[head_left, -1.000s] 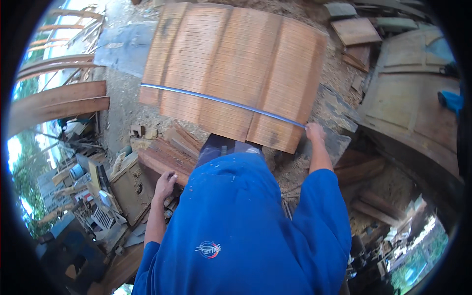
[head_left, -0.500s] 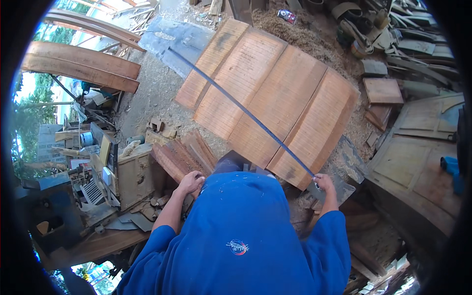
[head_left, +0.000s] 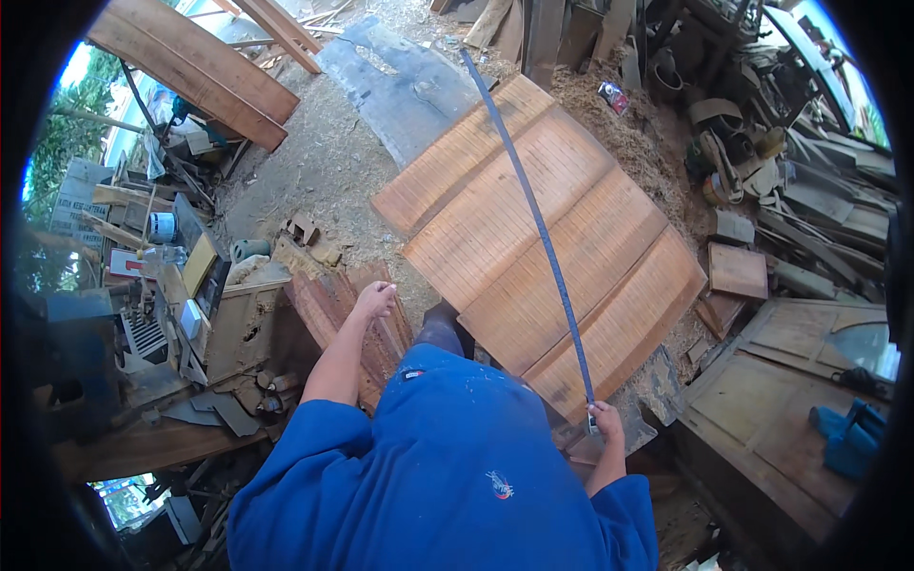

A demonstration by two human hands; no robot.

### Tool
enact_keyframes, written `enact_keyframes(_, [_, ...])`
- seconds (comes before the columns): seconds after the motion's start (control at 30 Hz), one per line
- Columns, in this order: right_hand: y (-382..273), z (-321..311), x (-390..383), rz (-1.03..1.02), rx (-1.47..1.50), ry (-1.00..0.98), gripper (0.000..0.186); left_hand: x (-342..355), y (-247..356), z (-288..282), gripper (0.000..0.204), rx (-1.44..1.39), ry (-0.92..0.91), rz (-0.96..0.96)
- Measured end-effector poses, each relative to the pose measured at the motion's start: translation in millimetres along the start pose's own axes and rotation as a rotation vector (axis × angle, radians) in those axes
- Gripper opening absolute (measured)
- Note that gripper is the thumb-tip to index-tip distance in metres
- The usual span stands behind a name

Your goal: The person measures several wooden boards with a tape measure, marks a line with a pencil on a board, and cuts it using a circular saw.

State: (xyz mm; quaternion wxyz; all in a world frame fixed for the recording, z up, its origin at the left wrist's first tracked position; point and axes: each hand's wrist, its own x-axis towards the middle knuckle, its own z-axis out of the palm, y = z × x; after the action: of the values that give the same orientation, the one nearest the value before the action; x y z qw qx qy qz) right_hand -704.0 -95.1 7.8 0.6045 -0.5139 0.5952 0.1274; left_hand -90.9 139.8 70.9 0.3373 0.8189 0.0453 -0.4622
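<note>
A large ribbed wooden panel [head_left: 533,228] of several joined boards lies on the sawdust-covered ground in front of me. A long thin grey metal strip [head_left: 538,224] runs across it from the far end to the near right corner. My right hand [head_left: 605,421] is shut on the near end of that strip, at the panel's near edge. My left hand [head_left: 374,299] hangs free to the left of the panel, above a stack of reddish planks [head_left: 333,309], fingers loosely curled and holding nothing. My blue shirt hides the ground directly below me.
A woodworking machine and clutter [head_left: 205,314] stand at the left. Long boards [head_left: 190,71] lean at the upper left. A dark slab [head_left: 400,86] lies beyond the panel. Scrap wood and a small board [head_left: 738,271] crowd the right, beside a wooden door [head_left: 790,400].
The metal strip has swung from lying across the panel's near edge to running lengthwise over it. My right hand has kept hold of its end. My left hand lifted slightly.
</note>
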Motion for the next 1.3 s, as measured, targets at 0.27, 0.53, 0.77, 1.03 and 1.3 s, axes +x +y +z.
enact_keyframes(0.27, [-132.2, 47.0, -25.2, 0.072, -0.077, 0.036, 0.021, 200.8, 12.3, -30.0, 0.061, -0.297, 0.221, -0.191])
enact_keyframes(0.53, [-276.9, 128.3, 0.1, 0.371, 0.232, -0.065, 0.025, 268.3, 79.7, 6.2, 0.089, -0.837, 0.244, -0.420])
enact_keyframes(0.77, [-352.3, 144.7, 10.8, 0.255, 0.373, -0.094, 0.023, 271.7, 146.6, -107.0, 0.088, -0.664, 0.572, -0.074])
enact_keyframes(1.03, [-295.2, 137.3, 26.8, 0.157, 0.392, 0.036, 0.022, 143.9, 349.4, -345.2, 0.073, 0.092, 0.926, 1.113])
enact_keyframes(1.3, [-247.1, 158.1, 53.6, 0.102, 0.546, 0.106, 0.018, -60.7, 489.6, -256.6, 0.036, 0.837, 0.399, 1.950])
